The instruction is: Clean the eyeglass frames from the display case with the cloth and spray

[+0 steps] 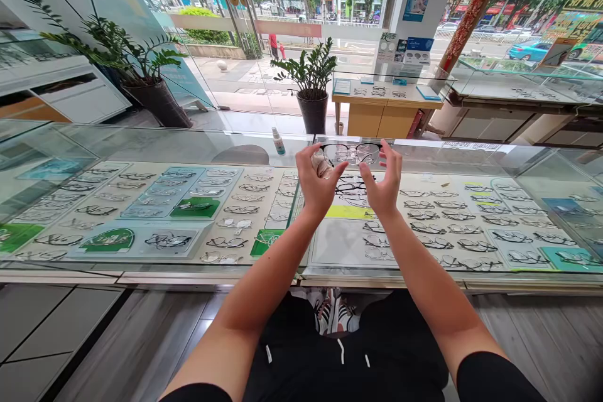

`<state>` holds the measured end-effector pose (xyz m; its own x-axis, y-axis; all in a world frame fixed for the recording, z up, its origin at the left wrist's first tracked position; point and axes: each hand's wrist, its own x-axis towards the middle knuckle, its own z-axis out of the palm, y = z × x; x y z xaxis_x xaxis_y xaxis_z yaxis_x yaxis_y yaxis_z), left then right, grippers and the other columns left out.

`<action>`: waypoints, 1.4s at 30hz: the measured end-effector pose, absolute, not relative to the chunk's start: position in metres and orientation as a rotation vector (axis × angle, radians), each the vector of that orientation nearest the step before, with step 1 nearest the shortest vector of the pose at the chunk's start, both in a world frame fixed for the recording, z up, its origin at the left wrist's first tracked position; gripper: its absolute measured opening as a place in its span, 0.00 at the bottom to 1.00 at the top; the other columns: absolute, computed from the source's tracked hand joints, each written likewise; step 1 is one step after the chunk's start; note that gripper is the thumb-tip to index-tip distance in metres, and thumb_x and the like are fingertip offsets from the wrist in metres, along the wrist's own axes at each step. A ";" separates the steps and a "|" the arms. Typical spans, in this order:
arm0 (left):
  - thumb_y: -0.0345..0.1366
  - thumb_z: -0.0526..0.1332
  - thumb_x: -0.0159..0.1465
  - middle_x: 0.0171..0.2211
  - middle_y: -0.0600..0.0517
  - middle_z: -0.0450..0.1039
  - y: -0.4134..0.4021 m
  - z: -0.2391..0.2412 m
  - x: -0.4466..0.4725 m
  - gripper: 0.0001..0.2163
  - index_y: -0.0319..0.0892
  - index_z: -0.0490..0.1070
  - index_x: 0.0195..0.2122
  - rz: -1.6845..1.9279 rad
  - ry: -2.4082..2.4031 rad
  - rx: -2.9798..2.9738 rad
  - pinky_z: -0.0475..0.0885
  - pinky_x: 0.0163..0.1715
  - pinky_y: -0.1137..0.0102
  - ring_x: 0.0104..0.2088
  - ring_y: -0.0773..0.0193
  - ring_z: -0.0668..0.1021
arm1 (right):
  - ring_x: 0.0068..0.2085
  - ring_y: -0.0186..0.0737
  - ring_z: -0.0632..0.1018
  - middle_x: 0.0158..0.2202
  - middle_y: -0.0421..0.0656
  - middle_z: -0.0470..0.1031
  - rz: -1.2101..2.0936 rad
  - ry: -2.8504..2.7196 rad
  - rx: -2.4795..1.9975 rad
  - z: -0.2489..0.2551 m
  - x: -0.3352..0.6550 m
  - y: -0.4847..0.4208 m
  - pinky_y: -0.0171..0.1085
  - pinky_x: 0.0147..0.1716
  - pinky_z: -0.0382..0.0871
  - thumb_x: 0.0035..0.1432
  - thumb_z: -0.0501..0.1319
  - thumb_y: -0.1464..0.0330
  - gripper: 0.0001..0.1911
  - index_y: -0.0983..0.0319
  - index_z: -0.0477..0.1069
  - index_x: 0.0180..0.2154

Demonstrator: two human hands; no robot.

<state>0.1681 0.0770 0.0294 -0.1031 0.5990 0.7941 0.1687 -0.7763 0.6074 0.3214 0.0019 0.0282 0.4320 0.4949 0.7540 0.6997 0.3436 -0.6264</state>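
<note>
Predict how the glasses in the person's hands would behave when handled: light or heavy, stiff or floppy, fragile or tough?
The glasses probably feel light, since the frame looks thin. They are likely stiff rather than floppy, as they hold their shape between the left hand and right hand. The clear lenses might smudge or scratch if gripped carelessly.

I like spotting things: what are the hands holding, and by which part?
Glasses, by their outer ends: left hand at one, right hand at the other. The left also seems to hold something pale.
</note>
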 end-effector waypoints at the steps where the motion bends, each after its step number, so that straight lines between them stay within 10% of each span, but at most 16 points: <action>1: 0.53 0.77 0.64 0.56 0.43 0.75 0.077 0.029 0.168 0.28 0.51 0.72 0.61 1.925 0.848 1.849 0.77 0.58 0.54 0.56 0.50 0.79 | 0.61 0.57 0.76 0.64 0.50 0.72 -0.192 -1.203 -1.305 0.029 0.321 0.002 0.61 0.59 0.77 0.71 0.65 0.50 0.35 0.46 0.61 0.74; 42: 0.48 0.79 0.64 0.57 0.45 0.78 0.080 0.028 0.167 0.29 0.53 0.74 0.63 1.886 0.782 1.916 0.77 0.59 0.54 0.57 0.51 0.80 | 0.48 0.43 0.87 0.47 0.46 0.89 0.694 -0.645 -0.870 0.036 0.337 0.009 0.45 0.56 0.80 0.65 0.69 0.55 0.15 0.58 0.84 0.44</action>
<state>0.1674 0.0801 0.0279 -0.0331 0.5968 0.8017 0.1453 -0.7907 0.5947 0.3366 0.0091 0.0362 0.6093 0.7621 0.2190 -0.2739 0.4615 -0.8438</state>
